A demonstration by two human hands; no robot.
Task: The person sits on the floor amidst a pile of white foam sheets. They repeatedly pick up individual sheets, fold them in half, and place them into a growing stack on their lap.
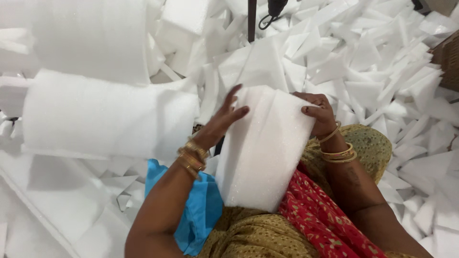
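Single head view, looking steeply down, close over the lap

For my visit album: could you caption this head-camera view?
Both hands, left hand and right hand, grip a folded white foam sheet over the lap, foam offcuts heaped around.
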